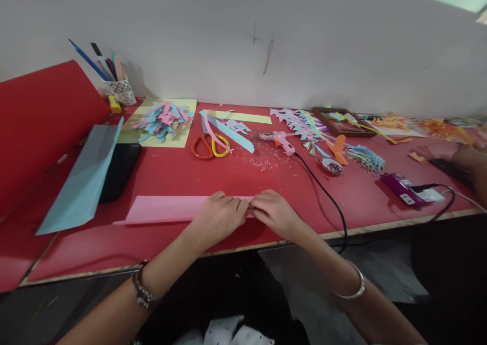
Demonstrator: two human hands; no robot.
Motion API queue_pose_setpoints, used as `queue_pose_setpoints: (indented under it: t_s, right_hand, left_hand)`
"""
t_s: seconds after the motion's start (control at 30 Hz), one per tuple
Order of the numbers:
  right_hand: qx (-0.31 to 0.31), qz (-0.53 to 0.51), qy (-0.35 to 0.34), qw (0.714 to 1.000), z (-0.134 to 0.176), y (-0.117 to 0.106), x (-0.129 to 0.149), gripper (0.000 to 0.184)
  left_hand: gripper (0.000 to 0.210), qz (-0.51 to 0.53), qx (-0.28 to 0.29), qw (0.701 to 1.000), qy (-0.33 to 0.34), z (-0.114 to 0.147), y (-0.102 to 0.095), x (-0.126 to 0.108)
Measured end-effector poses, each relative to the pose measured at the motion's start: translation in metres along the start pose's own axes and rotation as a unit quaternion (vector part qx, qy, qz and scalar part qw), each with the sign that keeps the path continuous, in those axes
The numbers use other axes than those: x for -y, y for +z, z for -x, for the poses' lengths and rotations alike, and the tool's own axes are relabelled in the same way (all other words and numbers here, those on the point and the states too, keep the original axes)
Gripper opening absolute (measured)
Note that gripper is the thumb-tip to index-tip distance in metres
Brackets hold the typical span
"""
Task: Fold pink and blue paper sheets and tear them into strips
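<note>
A long strip of pink paper (163,209) lies on the red table near its front edge. My left hand (221,214) is closed on the strip toward its right end, fingers bent over the paper. Right beside it, my right hand (274,214) pinches the right end of the same strip, and the fingertips of both hands nearly meet. The paper between my fingers is mostly hidden. Beyond my hands lie scissors (210,146) with red and yellow handles, partly under paper strips, and a pink glue gun (279,140).
Blue folded paper (81,177) leans over a black object (120,172) at left. Cut paper scraps (165,119) sit on a yellow sheet, near a pen cup (122,91). The glue gun's cable (323,187) crosses the table toward a purple power strip (405,188). Another person's hand (470,160) is at far right.
</note>
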State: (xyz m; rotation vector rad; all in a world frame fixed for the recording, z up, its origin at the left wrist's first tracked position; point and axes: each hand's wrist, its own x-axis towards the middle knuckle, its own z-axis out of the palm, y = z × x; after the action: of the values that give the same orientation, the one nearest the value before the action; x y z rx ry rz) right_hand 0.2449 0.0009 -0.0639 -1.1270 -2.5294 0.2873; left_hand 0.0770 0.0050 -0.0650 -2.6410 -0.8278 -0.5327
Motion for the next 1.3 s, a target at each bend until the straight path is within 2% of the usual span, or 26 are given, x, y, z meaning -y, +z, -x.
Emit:
queue_pose_setpoints:
  t_s: [0.17, 0.5, 0.67, 0.83, 1.0, 1.17, 1.23, 1.3]
  right_hand:
    - [-0.013, -0.053, 0.016, 0.998, 0.001, -0.002, 0.003, 0.033]
    - [-0.021, -0.098, 0.043, 0.994, 0.011, -0.016, -0.009, 0.036]
    - [-0.029, -0.092, 0.050, 0.994, 0.016, -0.023, -0.020, 0.036]
    - [-0.041, -0.087, 0.050, 0.994, 0.020, -0.028, -0.031, 0.037]
    - [-0.020, -0.065, 0.004, 0.998, 0.022, -0.026, -0.032, 0.040]
    - [0.002, -0.052, -0.012, 0.999, 0.020, -0.024, -0.029, 0.037]
    - [0.006, -0.048, -0.016, 0.999, 0.021, -0.024, -0.031, 0.036]
    - [0.004, -0.041, -0.018, 0.999, 0.023, -0.025, -0.035, 0.034]
  left_hand:
    - [0.025, -0.002, -0.025, 0.999, 0.036, 0.007, 0.001, 0.009]
    - [0.028, -0.005, 0.042, 0.999, 0.034, 0.039, -0.009, 0.040]
    - [0.036, -0.030, 0.044, 0.998, 0.023, 0.061, -0.020, 0.056]
    - [0.034, -0.037, 0.082, 0.995, -0.045, 0.089, -0.035, 0.069]
    - [0.043, -0.088, 0.089, 0.991, -0.046, 0.116, -0.037, 0.080]
    - [0.049, -0.110, 0.067, 0.991, -0.043, 0.125, -0.033, 0.081]
    - [0.053, -0.082, 0.064, 0.993, -0.056, 0.124, -0.035, 0.083]
    - [0.054, -0.008, 0.067, 0.990, -0.127, 0.124, -0.038, 0.086]
